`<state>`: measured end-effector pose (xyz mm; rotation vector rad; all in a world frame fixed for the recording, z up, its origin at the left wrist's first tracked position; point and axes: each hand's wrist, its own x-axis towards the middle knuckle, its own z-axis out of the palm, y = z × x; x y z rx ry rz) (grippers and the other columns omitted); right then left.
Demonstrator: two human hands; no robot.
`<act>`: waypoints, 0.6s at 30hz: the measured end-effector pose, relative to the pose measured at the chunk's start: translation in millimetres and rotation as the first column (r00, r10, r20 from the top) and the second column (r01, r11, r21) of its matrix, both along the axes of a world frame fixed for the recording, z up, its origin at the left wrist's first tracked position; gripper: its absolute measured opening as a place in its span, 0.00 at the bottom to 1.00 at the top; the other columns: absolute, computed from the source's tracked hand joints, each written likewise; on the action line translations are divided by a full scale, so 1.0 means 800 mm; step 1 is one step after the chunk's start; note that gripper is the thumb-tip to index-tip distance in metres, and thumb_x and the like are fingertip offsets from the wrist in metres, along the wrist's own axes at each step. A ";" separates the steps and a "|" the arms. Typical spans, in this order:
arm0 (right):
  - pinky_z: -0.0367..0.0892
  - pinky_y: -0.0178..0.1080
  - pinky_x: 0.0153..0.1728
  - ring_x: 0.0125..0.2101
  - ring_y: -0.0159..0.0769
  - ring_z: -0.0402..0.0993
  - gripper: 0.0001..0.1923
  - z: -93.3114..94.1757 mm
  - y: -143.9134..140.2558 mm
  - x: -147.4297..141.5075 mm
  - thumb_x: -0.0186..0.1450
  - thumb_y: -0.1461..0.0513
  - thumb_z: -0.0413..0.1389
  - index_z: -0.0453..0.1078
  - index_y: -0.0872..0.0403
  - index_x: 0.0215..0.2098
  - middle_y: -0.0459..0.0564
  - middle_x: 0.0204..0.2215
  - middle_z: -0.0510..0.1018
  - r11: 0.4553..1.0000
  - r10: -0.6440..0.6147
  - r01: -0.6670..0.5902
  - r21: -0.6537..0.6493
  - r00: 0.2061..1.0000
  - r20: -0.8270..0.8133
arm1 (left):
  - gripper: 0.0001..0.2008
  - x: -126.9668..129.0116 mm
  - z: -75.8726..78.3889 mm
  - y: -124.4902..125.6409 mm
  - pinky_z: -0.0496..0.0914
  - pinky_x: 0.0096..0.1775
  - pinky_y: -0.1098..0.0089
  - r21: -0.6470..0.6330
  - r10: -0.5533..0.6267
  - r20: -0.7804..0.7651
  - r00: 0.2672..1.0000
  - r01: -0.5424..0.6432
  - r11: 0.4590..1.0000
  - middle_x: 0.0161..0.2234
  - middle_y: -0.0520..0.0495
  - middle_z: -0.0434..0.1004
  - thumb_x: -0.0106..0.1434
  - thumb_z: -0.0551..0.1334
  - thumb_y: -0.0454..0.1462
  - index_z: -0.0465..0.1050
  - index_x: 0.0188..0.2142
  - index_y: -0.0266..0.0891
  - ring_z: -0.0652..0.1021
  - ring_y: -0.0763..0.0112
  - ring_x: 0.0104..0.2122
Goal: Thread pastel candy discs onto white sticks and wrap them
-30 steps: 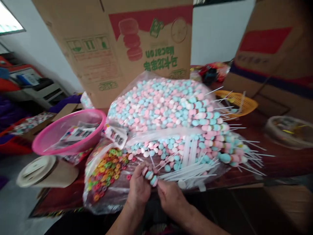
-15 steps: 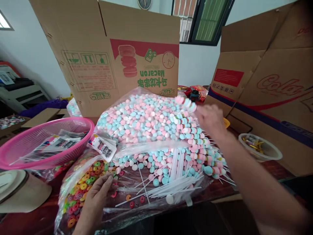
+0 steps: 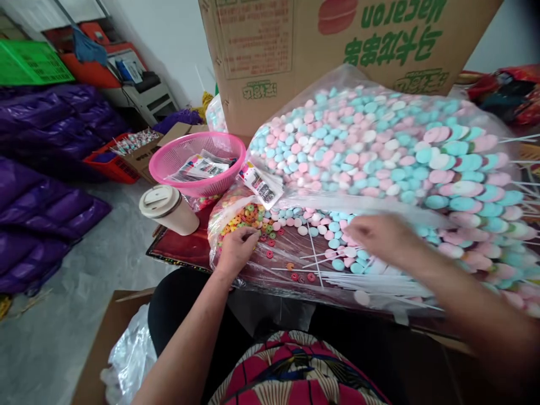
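My left hand (image 3: 237,248) is at the edge of a heap of colourful ring-shaped candies (image 3: 247,216) in a clear plastic bag. Its fingers are curled and pinched together; what they hold, if anything, is too small to make out. Over the loose pink, blue and white round candies (image 3: 335,228) hovers my right hand (image 3: 382,236), its fingers smeared by motion. Thin white sticks (image 3: 375,282) lie below it, on the plastic. To the right, finished-looking candy skewers (image 3: 472,163) are stacked in rows against the large clear bag of pastel candies (image 3: 337,140).
A pink basket (image 3: 236,147) of printed packets, more packets (image 3: 262,184) and a lidded cup (image 3: 171,211) stand at the left. Behind the bag rises a cardboard box (image 3: 261,62). An open carton (image 3: 95,360) with plastic sits below left; purple sacks (image 3: 46,219) lie beyond.
The view has swung left and down. My right hand has left the skewer at the stack and come back over the loose candies. My left hand stays by the rings, its fingers more curled.
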<state>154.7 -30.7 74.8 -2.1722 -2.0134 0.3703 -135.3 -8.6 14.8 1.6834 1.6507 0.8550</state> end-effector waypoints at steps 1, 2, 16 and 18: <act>0.61 0.38 0.28 0.27 0.36 0.71 0.18 -0.017 -0.001 -0.023 0.65 0.54 0.48 0.72 0.52 0.24 0.50 0.23 0.75 0.996 0.032 -0.030 -0.079 0.999 0.017 | 0.10 0.013 0.003 0.004 0.67 0.33 0.73 0.008 -0.066 -0.087 0.994 0.067 0.998 0.28 0.49 0.78 0.56 0.58 0.39 0.76 0.30 0.38 0.75 0.69 0.29; 0.61 0.38 0.28 0.28 0.38 0.71 0.17 -0.032 0.002 -0.044 0.64 0.54 0.49 0.72 0.52 0.24 0.51 0.24 0.76 0.989 0.051 -0.046 -0.143 0.998 0.034 | 0.10 0.028 0.007 0.010 0.67 0.35 0.72 0.007 -0.125 -0.206 0.971 0.129 0.992 0.30 0.47 0.78 0.58 0.56 0.39 0.76 0.31 0.38 0.76 0.68 0.31; 0.61 0.33 0.26 0.26 0.32 0.71 0.15 -0.037 0.018 -0.032 0.66 0.60 0.42 0.70 0.53 0.38 0.48 0.29 0.77 0.977 0.014 -0.032 -0.209 0.996 -0.087 | 0.10 0.072 0.022 0.002 0.67 0.40 0.67 -0.193 -0.453 -0.494 0.742 0.415 0.889 0.37 0.44 0.76 0.61 0.55 0.36 0.74 0.39 0.44 0.75 0.62 0.37; 0.61 0.34 0.32 0.35 0.36 0.72 0.12 -0.048 0.029 -0.060 0.64 0.61 0.46 0.71 0.55 0.39 0.53 0.36 0.77 0.986 0.032 -0.043 -0.161 0.997 -0.073 | 0.09 0.076 0.015 -0.012 0.67 0.39 0.68 -0.173 -0.466 -0.430 0.773 0.436 0.883 0.36 0.44 0.75 0.60 0.55 0.35 0.74 0.36 0.43 0.75 0.62 0.36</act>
